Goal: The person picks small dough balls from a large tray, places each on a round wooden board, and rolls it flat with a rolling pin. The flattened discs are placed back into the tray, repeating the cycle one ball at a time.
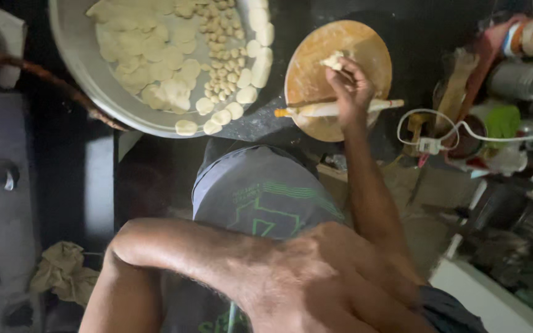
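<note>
From where I watch, the biggest thing is the wide, shallow metal tray [78, 58] at the top left, crowded with flattened pale dough discs [155, 55] and a heap of small dough balls [223, 55]; a few discs lie right at its near rim, and I judge that a knock to the tray could slide them off onto the dark counter [266, 123]. Next in size is the round wooden rolling board [316, 55] just to the right of the tray, dusted with flour. My right hand [350, 86] reaches out over this board, its fingers pinched on a small lump of pale dough [333, 60] near the board's far side, while the same hand lies across the slim wooden rolling pin [384, 105] with its orange-tipped end, which lies crosswise at the board's near edge. I think the pin is the likeliest trouble: it overhangs the board on both sides, and a careless wrist could roll it off. My left hand [316, 277] is close under the camera, the forearm bent across my body; I cannot tell whether it is spread or closed, nor whether it holds anything. To the right, a white cable with a plug [430, 145] trails near the board, and it could snag a sleeve or the pin. The dim light makes edges hard to judge.
</note>
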